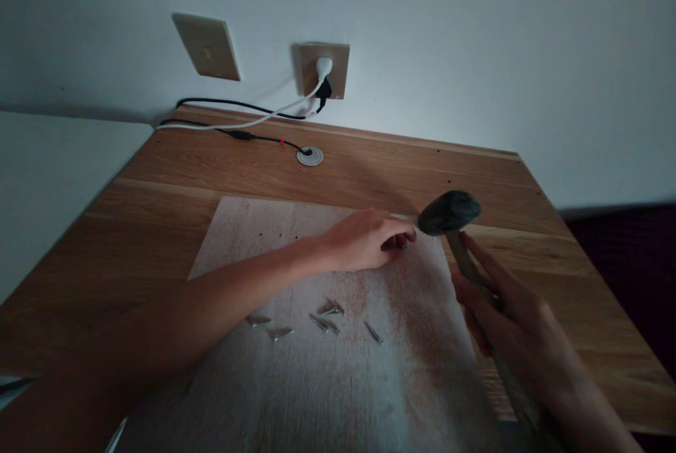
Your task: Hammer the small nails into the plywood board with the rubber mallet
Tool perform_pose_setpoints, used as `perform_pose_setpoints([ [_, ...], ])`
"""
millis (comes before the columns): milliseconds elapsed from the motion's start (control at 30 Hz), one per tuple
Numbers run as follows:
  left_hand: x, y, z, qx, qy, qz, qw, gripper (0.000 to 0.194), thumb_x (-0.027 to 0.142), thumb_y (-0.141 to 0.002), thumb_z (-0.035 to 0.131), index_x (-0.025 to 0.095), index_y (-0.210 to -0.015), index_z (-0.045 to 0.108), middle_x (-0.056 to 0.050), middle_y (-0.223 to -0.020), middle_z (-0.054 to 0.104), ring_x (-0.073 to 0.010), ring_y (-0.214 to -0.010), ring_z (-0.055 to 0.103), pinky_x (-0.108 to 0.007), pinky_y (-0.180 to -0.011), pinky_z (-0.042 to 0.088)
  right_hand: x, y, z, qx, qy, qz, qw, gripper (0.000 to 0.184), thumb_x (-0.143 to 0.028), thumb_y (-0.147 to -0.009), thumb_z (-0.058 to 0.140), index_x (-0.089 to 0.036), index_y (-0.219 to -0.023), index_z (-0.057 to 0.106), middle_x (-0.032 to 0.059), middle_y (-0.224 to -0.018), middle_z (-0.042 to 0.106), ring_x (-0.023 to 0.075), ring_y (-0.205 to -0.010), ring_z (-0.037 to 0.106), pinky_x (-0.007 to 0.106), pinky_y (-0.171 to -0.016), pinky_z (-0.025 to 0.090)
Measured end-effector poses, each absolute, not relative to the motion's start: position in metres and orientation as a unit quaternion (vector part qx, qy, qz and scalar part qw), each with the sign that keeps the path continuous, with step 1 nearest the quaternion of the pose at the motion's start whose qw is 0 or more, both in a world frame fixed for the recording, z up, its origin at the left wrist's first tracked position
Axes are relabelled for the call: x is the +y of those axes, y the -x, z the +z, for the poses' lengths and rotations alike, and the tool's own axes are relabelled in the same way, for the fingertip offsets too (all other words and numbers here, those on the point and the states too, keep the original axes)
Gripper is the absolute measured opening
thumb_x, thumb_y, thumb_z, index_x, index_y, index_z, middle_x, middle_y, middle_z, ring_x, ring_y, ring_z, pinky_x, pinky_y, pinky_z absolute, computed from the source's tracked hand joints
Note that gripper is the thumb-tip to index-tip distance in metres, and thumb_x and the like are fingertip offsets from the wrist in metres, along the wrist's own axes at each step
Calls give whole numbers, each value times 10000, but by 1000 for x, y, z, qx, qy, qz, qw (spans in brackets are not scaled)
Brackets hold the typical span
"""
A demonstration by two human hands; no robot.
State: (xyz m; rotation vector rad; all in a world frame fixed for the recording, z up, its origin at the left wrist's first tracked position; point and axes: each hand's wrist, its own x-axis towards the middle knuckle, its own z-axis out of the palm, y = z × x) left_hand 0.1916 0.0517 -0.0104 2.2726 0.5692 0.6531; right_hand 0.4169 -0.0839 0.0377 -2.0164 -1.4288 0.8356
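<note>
My left hand (367,238) reaches across a pale plywood board (296,368) and pinches a small nail (404,246) upright near the board's far right corner. My right hand (501,308) grips the wooden handle of a hammer. The dark hammer head (448,212) hovers just right of and slightly above the pinched nail. Several loose nails (324,319) lie on the board nearer to me.
The board lies on a wooden desk (158,185) against a white wall. A wall socket (322,71) holds white and black plugs; their cables (232,122) run along the desk's back edge to a round grommet (310,156). A blank switch plate (207,46) sits further left.
</note>
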Motion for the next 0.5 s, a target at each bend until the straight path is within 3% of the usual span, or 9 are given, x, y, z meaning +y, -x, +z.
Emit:
perform_pose_setpoints([
  [300,52,-192,-10,218,-875,249,353,248,22,-913,677,163,-1104,747,-59,-1017,819,-176,-907,761,-289,-803,530,-86,-418,48,-496,748,295,327,793,-578,-955,679,-346,-1688,483,-70,-544,563,165,-381,475,266,-333,401],
  [500,52,-192,-11,219,-875,249,352,244,47,-927,683,176,-1122,751,-57,-1034,823,-190,-960,768,-308,-847,540,-91,-415,41,-536,751,286,257,749,-584,-1003,621,-333,-1695,480,-90,-489,533,167,-375,519,278,-390,439],
])
